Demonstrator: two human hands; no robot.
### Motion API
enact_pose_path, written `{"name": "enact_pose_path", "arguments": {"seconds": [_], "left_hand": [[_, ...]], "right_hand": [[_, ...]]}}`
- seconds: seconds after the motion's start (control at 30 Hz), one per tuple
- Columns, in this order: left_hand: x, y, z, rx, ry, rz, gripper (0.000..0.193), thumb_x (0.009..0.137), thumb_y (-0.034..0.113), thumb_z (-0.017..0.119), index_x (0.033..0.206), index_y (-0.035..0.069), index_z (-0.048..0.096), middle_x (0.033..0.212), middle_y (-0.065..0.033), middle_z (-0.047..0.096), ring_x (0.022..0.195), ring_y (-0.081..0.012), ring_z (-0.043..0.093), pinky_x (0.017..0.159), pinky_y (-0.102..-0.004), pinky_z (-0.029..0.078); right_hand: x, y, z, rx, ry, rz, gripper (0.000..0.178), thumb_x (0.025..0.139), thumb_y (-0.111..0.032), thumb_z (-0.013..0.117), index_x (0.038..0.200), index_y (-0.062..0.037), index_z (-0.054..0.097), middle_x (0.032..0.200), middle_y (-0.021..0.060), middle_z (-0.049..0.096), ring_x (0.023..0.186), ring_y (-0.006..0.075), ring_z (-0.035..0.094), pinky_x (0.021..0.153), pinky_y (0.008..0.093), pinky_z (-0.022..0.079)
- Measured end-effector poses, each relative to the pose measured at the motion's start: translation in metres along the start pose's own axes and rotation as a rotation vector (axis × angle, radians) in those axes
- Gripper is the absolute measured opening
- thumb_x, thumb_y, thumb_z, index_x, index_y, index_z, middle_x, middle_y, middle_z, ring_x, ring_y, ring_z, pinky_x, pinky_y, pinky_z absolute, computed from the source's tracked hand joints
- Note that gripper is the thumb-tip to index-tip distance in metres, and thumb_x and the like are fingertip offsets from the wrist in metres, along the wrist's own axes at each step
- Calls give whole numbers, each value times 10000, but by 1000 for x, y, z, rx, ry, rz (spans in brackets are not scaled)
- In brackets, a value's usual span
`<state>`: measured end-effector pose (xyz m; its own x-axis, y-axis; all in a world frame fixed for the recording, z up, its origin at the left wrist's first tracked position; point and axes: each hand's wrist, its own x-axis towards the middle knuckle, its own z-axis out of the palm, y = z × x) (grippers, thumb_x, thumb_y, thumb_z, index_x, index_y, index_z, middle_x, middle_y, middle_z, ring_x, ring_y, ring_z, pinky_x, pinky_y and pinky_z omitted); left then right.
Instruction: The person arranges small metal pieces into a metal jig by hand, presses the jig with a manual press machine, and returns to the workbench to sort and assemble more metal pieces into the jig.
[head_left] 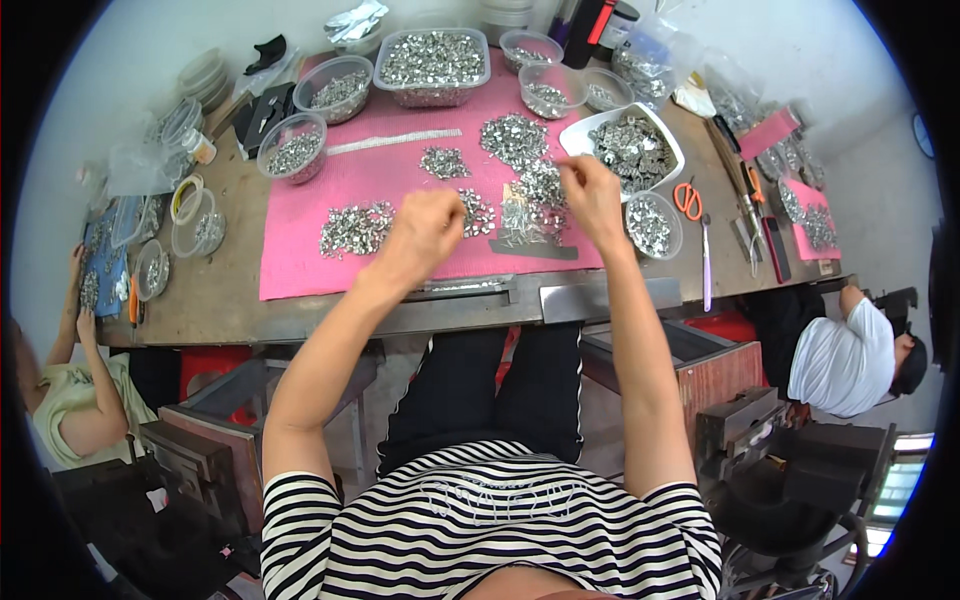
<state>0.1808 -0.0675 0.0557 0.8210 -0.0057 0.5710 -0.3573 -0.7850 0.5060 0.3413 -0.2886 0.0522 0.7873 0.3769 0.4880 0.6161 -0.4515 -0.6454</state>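
My table point(215, 300) crosses the whole middle of the frame, and a pink mat point(300, 275) covers its centre, probably so that small silvery bits stand out and don't roll off. At the top centre sits the big clear tub point(430, 97), filled with metal; I'd guess it stands at the back to keep the stock within reach but out of my way. The white bowl point(574, 138), right of centre, likely sits near my right hand point(592, 195) for the same reason.

My hands are well apart, both over the mat. The right one is right of centre, thumb and fingertips close together at the edge of the right-hand pile point(540, 183); I can't tell whether anything is pinched there. My left hand point(428, 225), at the centre, is curled with its back showing, between the left pile point(357, 229) and a smaller heap point(477, 213), so its grip is hidden too. Keeping the piles separate seems to stop them mixing.

Below the right-hand pile, thin pale pins point(520, 222) lie in a tangle by a dark grey strip point(535, 250). The pieces in the piles look tiny, shiny and silver, with dark glints between; their exact shapes blur together.
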Motion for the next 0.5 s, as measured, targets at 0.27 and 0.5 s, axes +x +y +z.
{"name": "enact_pose_path", "arguments": {"seconds": [0.27, 0.5], "left_hand": [[-32, 16, 23, -24, -208, 37, 88, 821, -15, 617, 903, 13, 635, 875, -152, 639, 897, -337, 596, 878, -435, 460], [-36, 14, 23, 47, -178, 46, 33, 829, 19, 675, 854, 38, 666, 859, -99, 595, 903, -296, 573, 882, -415, 425]], "right_hand": [[55, 55, 37, -414, -157, -12, 172, 882, -192, 656, 948, -84, 772, 917, 194, 719, 866, 393, 693, 819, 492, 545], [57, 57, 42, -438, -161, -8, 186, 859, -205, 633, 878, -54, 740, 870, 224, 707, 856, 420, 691, 782, 506, 539]]}}
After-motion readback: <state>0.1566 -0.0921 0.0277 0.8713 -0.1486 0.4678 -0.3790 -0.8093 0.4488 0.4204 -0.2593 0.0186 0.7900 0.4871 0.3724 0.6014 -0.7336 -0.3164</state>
